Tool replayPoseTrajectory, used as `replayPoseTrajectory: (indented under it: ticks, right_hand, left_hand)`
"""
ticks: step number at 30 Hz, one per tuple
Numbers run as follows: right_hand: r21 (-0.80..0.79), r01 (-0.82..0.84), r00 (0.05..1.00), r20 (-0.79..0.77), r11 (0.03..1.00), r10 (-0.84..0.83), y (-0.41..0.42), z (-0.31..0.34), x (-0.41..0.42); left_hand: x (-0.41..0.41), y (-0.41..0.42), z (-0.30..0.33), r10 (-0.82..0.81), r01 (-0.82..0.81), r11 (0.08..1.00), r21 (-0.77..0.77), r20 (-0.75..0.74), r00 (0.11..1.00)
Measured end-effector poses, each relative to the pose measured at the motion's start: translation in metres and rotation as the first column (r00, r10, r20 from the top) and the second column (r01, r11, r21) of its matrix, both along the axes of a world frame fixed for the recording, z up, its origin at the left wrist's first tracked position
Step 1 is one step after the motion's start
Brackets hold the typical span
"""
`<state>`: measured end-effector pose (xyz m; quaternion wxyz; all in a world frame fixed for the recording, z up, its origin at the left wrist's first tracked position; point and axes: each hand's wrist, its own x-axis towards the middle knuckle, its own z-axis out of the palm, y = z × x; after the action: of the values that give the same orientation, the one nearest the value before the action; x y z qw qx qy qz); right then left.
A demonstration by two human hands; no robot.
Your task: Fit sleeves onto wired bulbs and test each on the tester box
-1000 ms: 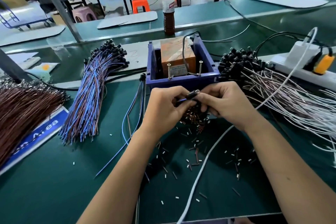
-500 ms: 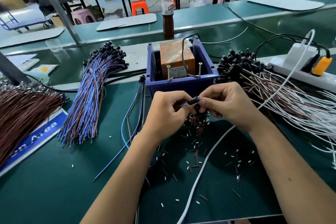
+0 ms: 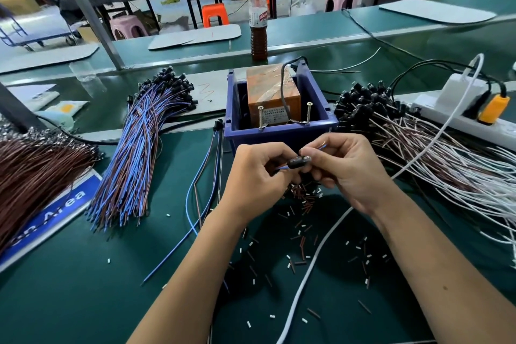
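A small black bulb holder (image 3: 298,162) with blue and brown wires sits between my two hands, just in front of the tester box (image 3: 275,103). My left hand (image 3: 255,176) pinches its wire end, and my right hand (image 3: 346,167) pinches the bulb end with a wire tip sticking up between the fingers. The tester is an orange block inside a blue bin (image 3: 279,135) with two upright screws at its front. Loose brown and white sleeves (image 3: 303,248) lie scattered on the green mat below my hands.
A bundle of blue-brown wired bulbs (image 3: 139,148) lies to the left, brown wires (image 3: 33,176) at far left, and a white-brown wired bundle (image 3: 418,148) to the right. A power strip (image 3: 460,114) with a white cable (image 3: 307,274) runs across the mat. A bottle (image 3: 259,25) stands behind the bin.
Both hands stayed in place in front of the bin; the fingers shifted on the bulb, and a wire tip now shows above my right fingers.
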<state>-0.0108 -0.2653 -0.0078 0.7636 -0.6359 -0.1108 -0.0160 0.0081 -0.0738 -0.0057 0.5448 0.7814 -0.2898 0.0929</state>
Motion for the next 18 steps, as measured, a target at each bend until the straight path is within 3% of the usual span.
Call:
replayPoseTrajectory:
  ticks: [5,10,18]
  right_hand:
    - [0.032,0.052,0.998,-0.039,0.998,-0.051,-0.0008,0.0036,-0.0014]
    - [-0.05,0.061,0.998,-0.003,0.997,-0.062,0.0015,0.0047,-0.0029]
    - [-0.031,0.066,0.998,0.017,0.997,-0.066,0.0031,0.0026,-0.0024]
  left_hand:
    - [-0.0005,0.003,0.0049,0.001,-0.001,1.0,0.017,-0.002,1.0]
    - [-0.001,0.0023,0.0042,0.012,-0.011,0.999,0.043,-0.03,0.999]
    - [0.0024,0.0024,0.003,0.014,-0.016,0.999,-0.029,-0.06,0.998]
